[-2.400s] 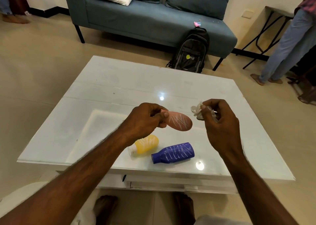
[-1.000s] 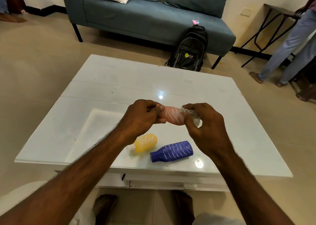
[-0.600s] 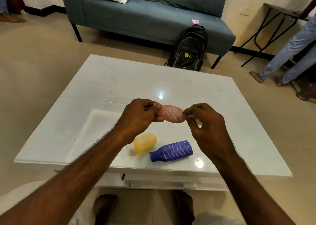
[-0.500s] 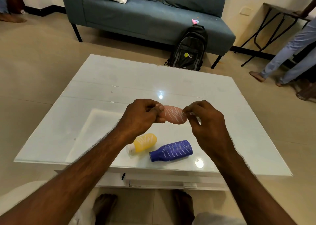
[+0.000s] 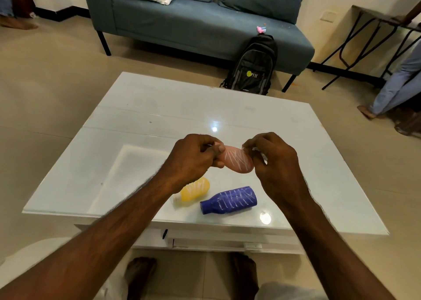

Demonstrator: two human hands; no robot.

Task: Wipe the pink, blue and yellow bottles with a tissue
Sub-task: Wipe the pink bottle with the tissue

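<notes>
My left hand [image 5: 193,158] grips the neck end of the pink bottle [image 5: 238,160], which hangs sideways above the white table [image 5: 141,108] and bears white scribbles. At the bottle's far right end my right hand [image 5: 272,158] pinches a crumpled white tissue [image 5: 258,150], mostly hidden by the fingers. The yellow bottle [image 5: 196,189] and the blue bottle [image 5: 230,200] lie on their sides on the table below my hands, both with white scribbles.
A blue sofa [image 5: 205,21] with a white pillow stands behind the table, and a black backpack [image 5: 252,67] leans against it. A person's legs [image 5: 396,87] show at the right by a black-framed side table [image 5: 373,37]. My bare feet are under the table's near edge.
My right hand brought the tissue from the right onto the pink bottle and rubbed along its right end. The left hand kept the bottle in place; the other two bottles did not move.
</notes>
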